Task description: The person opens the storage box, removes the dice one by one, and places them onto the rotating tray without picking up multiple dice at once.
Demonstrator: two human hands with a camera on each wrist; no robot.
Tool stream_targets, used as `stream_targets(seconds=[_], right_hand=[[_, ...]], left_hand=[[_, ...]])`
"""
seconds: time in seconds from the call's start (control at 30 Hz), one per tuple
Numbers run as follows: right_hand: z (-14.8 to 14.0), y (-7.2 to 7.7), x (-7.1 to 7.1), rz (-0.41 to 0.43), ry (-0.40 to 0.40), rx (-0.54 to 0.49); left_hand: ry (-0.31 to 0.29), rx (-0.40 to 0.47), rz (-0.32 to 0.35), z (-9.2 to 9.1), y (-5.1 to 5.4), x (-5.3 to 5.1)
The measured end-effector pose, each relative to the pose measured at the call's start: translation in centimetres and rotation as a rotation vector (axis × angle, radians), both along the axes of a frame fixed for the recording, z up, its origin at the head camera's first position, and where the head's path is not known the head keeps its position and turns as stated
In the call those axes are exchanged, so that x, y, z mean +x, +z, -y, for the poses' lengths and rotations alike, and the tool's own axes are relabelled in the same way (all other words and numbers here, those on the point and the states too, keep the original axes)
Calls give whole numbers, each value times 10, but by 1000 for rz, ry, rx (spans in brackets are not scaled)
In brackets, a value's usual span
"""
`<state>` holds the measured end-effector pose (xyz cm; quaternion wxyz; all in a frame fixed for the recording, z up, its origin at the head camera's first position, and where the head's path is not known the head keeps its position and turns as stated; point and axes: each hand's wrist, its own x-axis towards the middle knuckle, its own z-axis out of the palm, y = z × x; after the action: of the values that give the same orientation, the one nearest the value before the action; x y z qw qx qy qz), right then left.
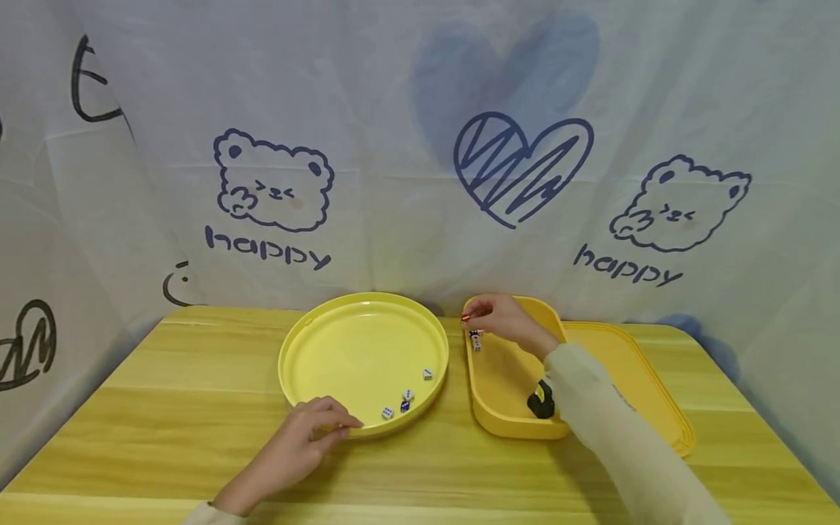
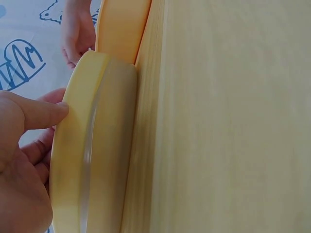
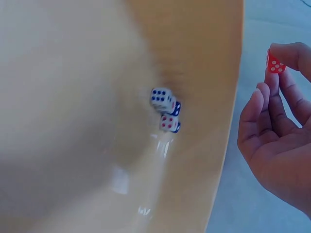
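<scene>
My left hand (image 1: pixel 302 441) grips the near rim of a round yellow tray (image 1: pixel 348 350), thumb (image 2: pixel 51 114) outside and fingers over the edge. White dice (image 1: pixel 427 374) and a blue die (image 1: pixel 405 406) lie at the tray's right and near side. Over the far left corner of an orange-yellow box (image 1: pixel 518 429), my right hand (image 1: pixel 505 319) pinches a red die (image 3: pixel 275 65) between thumb and fingertips. Below it in the box, white dice (image 3: pixel 162 98) sit against the wall, touching blue dice (image 3: pixel 176 108) that are partly hidden.
A black object with a yellow label (image 1: pixel 541 400) lies in the box near the right sleeve. An orange-yellow lid (image 1: pixel 607 350) is on the wooden table (image 1: pixel 164 408), right of the box. Behind the table hangs a printed white cloth (image 1: pixel 387 146).
</scene>
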<state>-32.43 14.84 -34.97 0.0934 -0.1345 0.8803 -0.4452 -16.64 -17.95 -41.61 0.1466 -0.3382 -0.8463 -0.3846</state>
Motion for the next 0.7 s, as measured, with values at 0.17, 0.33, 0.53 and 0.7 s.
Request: stream_targets(seconds=[0.17, 0.33, 0.53, 0.7], right_hand=[[3, 7, 8, -24, 37, 11], [4, 14, 13, -42, 60, 22], [7, 21, 20, -41, 74, 23], [10, 28, 28, -39, 75, 13]], left_hand=[[7, -2, -2, 0, -1, 1], [-2, 3, 3, 0, 0, 2], [-7, 2, 6, 1, 0, 2], [-4, -3, 2, 1, 1, 1]])
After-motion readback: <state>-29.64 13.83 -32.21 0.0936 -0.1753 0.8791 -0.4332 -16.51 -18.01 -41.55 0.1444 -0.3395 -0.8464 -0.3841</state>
